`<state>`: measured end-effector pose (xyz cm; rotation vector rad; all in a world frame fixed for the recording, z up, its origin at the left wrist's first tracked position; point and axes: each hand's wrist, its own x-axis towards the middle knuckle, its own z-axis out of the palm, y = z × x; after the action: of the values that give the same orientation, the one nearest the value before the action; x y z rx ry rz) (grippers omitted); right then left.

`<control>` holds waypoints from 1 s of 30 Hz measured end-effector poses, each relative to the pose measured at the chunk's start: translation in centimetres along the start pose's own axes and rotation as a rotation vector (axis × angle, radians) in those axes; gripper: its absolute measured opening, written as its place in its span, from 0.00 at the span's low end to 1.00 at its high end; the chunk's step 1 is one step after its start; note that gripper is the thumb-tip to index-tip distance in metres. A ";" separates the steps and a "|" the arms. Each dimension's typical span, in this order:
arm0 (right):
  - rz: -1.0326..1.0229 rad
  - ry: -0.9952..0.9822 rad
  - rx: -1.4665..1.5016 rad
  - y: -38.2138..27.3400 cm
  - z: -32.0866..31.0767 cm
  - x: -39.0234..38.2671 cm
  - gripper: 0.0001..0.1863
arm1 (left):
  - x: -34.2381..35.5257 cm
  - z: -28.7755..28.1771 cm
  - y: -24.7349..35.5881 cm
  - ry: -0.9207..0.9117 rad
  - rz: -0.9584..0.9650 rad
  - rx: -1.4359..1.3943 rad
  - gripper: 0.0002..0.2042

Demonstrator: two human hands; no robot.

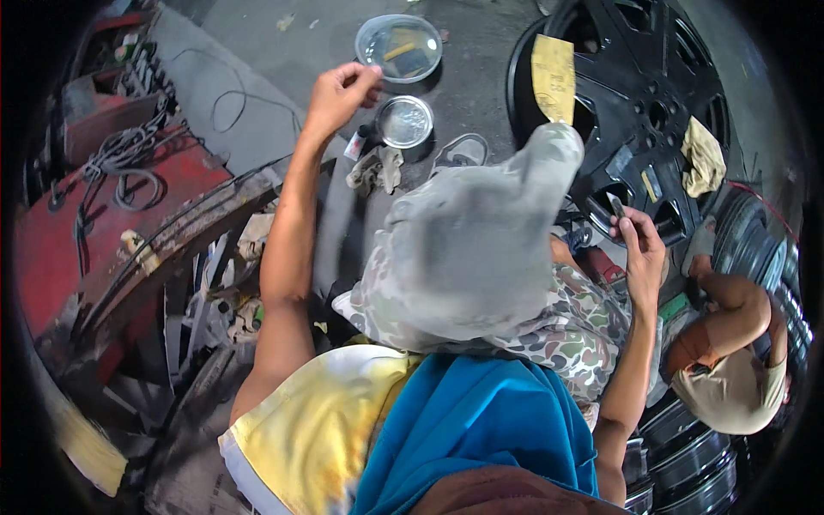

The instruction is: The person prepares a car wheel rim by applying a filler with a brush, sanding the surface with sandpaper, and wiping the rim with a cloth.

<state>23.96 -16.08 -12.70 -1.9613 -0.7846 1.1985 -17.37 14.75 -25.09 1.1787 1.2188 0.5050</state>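
My left hand (342, 94) is raised at the rim of a clear plastic bowl (427, 60) with yellow pieces in it, its fingers pinched; what they hold, if anything, is unclear. Below it stand a round metal tin (403, 122), a small bottle (355, 144) and a crumpled rag (374, 172). My right hand (639, 245) grips a small metal blade (616, 204) beside a large black wheel rim (652, 64). On the rim lie a yellow sandpaper sheet (552, 77) and a beige cloth (702, 156). My camouflage-clad legs (481, 257) are between my hands.
At left stands red metal equipment (60, 232) with coiled cables (129, 180) and scrap around it. Another person (721, 360) crouches at the lower right beside stacked rims (687, 455). A grey shoe (459, 154) is on the floor ahead.
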 end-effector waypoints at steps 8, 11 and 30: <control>-0.007 0.039 0.037 -0.4 0.6 -1.6 0.13 | -2.0 -2.6 -16.4 0.145 -0.191 1.107 0.23; -0.011 0.084 0.032 -2.3 0.8 -2.5 0.13 | -2.9 -1.9 -20.2 0.209 -0.049 1.101 0.25; -0.477 0.258 -0.114 -10.9 -4.2 -9.1 0.23 | -14.8 8.6 24.5 0.063 0.972 0.581 0.17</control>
<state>22.80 -17.97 1.95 -1.8261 -1.1199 0.6188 -7.95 7.93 2.46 2.2789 0.7845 0.9319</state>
